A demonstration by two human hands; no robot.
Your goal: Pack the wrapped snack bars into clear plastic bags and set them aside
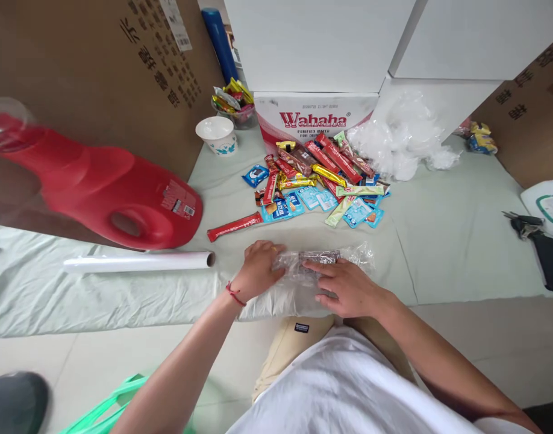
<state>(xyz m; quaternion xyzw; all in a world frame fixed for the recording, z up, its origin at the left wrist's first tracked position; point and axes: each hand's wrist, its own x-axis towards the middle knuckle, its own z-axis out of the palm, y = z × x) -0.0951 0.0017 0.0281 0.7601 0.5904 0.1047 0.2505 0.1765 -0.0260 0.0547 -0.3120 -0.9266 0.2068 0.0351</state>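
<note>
A dark brown snack packet (319, 257) lies at the table's front edge inside crinkled clear plastic wrap (360, 256). My left hand (259, 268), with a red cord on its wrist, has its fingers and thumb curled round the left end of the wrap. From the right, my right hand (349, 288) reaches over the packet, fingers apart and the index finger stretched across it. Just behind both hands is a heap of wrapped snack bars (321, 163) and small packets. A red snack bar (235, 227) lies nearest my left hand.
Left of my hands lie a white roll (141, 261) and a big red jug (123, 193). A paper cup (217, 135), a Wahaha carton (312, 114) and bunched clear plastic (403, 138) stand behind. Keys (524, 224) and a white bottle (550, 205) are at right.
</note>
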